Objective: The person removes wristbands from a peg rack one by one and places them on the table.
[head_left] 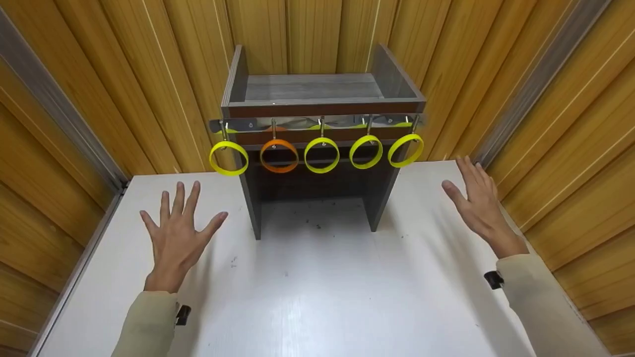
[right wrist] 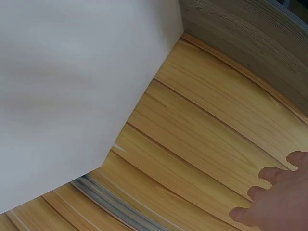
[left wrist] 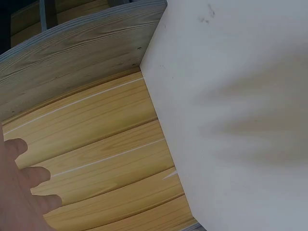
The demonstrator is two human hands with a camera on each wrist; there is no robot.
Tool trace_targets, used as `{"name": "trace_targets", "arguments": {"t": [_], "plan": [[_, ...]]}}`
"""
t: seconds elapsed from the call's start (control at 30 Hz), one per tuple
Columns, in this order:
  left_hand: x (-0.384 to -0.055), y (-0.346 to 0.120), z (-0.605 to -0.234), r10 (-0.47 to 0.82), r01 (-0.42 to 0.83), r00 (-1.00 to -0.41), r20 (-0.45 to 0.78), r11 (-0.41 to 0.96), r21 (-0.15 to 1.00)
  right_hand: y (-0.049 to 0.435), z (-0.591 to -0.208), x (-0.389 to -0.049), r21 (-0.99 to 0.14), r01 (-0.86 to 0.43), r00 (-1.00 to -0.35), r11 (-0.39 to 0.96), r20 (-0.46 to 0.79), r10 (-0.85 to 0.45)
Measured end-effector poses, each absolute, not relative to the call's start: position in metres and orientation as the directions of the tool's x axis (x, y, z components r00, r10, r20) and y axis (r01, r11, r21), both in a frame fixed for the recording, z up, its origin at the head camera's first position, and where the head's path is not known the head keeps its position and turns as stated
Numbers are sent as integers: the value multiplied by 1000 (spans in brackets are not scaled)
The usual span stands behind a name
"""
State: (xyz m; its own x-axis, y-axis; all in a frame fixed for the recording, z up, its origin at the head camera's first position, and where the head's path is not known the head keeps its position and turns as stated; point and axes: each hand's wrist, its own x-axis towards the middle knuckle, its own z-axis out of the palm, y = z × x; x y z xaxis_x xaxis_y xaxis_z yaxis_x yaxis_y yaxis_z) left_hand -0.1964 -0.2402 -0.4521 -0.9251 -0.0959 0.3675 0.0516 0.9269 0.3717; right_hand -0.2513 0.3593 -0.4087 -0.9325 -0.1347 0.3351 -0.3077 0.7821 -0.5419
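Observation:
My left hand (head_left: 177, 238) is spread flat over the left part of the white table (head_left: 317, 302), fingers and thumb apart, holding nothing. On the opposite side, my right hand (head_left: 480, 206) hovers with straight fingers and also holds nothing. Between and beyond them stands a grey wooden shelf unit (head_left: 384, 198). Across its front runs a strip with hooks (head_left: 297, 122), from which several yellow rings (head_left: 322, 171) and one orange ring (head_left: 279, 170) hang in a row. Neither hand touches the rings. Each wrist view catches only part of a hand, the left fingers (left wrist: 36, 176) and right fingers (right wrist: 269, 174).
Wood-patterned panel walls (head_left: 312, 39) enclose the table at the back and both sides. Grey metal strips run down the wall corners. The shelf unit has an upper tray (head_left: 312, 88) and an open space below. Small dark specks lie on the table.

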Motion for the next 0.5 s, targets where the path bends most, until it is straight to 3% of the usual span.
{"name": "trace_targets", "arguments": {"t": [0.27,0.5], "plan": [[-201,-226,-456,-149,145,-861,486,844,516,350,-395,-250,-673,-308,-941,672,320,-110],[-207,-213,-465,-138,277,-774,618,804,526,341,-381,-250,-791,-314,-944,525,321,-80]]}}
